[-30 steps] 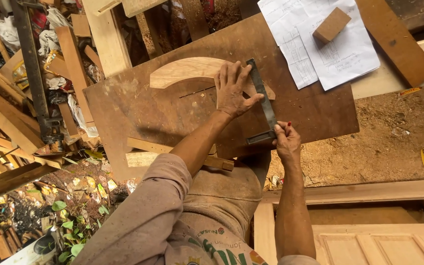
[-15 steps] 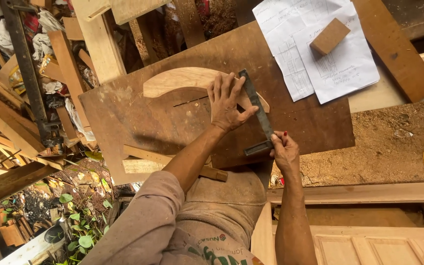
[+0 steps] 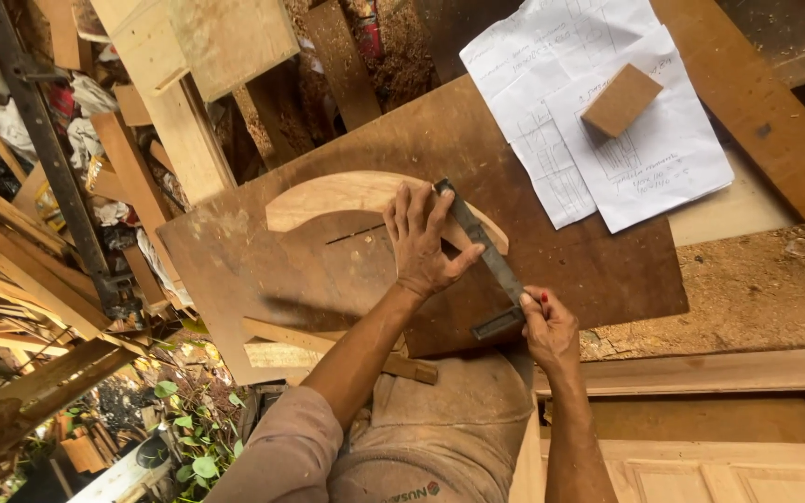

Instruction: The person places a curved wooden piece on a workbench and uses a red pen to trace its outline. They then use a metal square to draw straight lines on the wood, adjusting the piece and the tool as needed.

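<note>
My left hand lies flat with fingers spread, pressing down on the curved wooden piece and on the blade of the metal try square, thumb hooked against the blade's edge. The square runs diagonally from the arch's upper edge down toward me, its stock at the near edge of the brown plywood board. My right hand is closed around a red-tipped pencil, held just beside the stock end of the square, near the board's front edge. The arched piece lies flat on the board that tops the desk, its curve opening toward me, with a thin dark slot in the board just beneath it. Farther back on the board lie white paper sheets with sketches, weighted by a small wooden block. To my left are heaped timber offcuts and a long dark bar clamp.
</note>
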